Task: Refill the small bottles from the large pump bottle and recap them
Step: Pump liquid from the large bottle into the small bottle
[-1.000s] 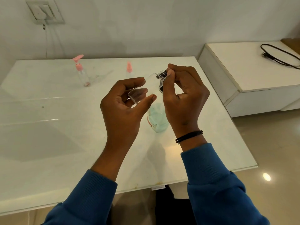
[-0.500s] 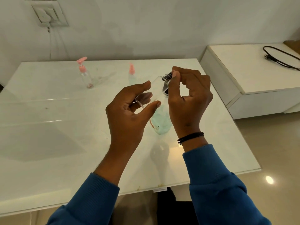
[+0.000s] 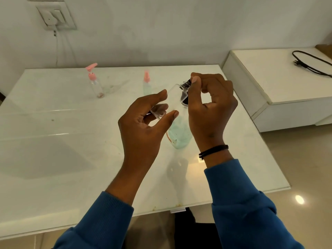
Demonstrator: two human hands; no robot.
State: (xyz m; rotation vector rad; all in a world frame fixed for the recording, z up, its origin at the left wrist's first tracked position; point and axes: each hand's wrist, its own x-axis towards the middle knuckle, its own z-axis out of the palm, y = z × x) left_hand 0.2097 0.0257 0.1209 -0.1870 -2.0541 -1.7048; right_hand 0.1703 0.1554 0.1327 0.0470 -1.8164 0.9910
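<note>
My left hand (image 3: pixel 143 121) holds a small clear bottle (image 3: pixel 170 97) tilted, its neck pointing up and to the right. My right hand (image 3: pixel 210 108) pinches the bottle's dark cap (image 3: pixel 186 85) at the neck. Below and behind both hands stands the large bottle (image 3: pixel 179 133) with pale green liquid; its black top (image 3: pixel 185 100) shows between my hands. Two more small bottles stand at the back of the table: one with a pink pump (image 3: pixel 94 81), one with a pink spray cap (image 3: pixel 147 82).
The white glass-topped table (image 3: pixel 62 141) ends near my sleeves and at the right. A low white cabinet (image 3: pixel 280 83) with a black cable (image 3: pixel 312 63) stands to the right. A wall socket (image 3: pixel 53 17) with a cord hangs at the back left.
Both hands with the small bottle have stayed together, shifting slightly in view as the camera moved. My right fingers keep working at the cap.
</note>
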